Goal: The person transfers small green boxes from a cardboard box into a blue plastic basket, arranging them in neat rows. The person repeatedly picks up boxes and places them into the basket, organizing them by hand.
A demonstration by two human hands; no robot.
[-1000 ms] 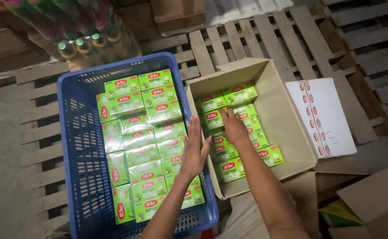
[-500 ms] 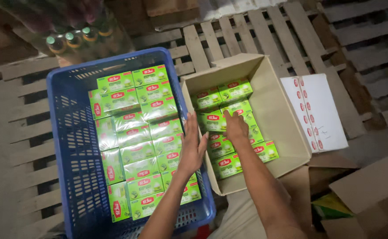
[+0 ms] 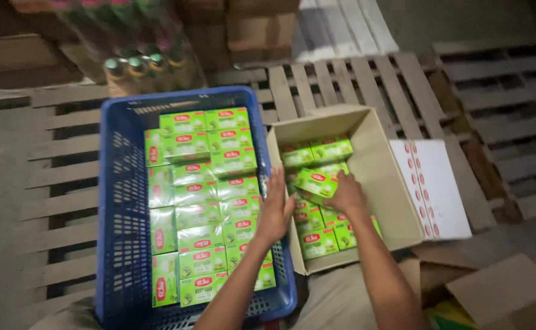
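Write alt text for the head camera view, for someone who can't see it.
A person's right hand lifts a small green box from an open cardboard carton of similar boxes, while the left hand hovers open at the edge of a blue plastic crate packed with them. Both containers sit on wooden pallets.

Crate (image 3: 115, 201) left of carton (image 3: 390, 183); both on pallet (image 3: 341, 85).

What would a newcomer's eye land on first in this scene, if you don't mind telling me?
Most striking is the blue plastic crate at left, packed with rows of bright green packets. Beside it on the right stands an open cardboard box, half filled with the same packets, where the right hand lifts one green packet. The left hand hovers open over the crate's right edge, all resting on wooden pallets.
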